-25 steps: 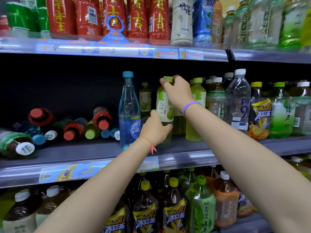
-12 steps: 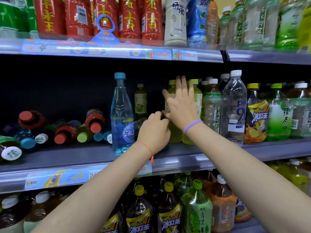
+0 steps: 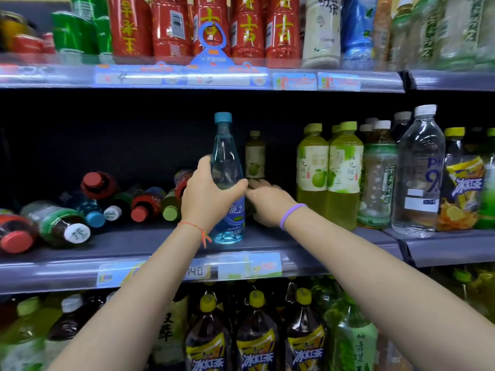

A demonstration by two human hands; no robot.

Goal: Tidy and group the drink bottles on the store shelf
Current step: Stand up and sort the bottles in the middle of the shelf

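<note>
Left hand on the blue bottle, middle shelf

Near the shelf (image 3: 267, 245) front edge, the left hand (image 3: 206, 194) wraps the upright blue bottle (image 3: 226, 167), hiding its label; the right hand (image 3: 267, 203), blurred, fingers loosely spread, reaches behind it, its touch unclear; farther back stands a small green bottle (image 3: 255, 156).

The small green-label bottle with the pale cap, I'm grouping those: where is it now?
The small green-label bottle stands far back on the middle shelf, centre of view, just right of the blue-capped clear bottle in the left hand.

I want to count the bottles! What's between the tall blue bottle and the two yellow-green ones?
In the head view, only a small green bottle set farther back, and the right hand reaching toward it.
</note>
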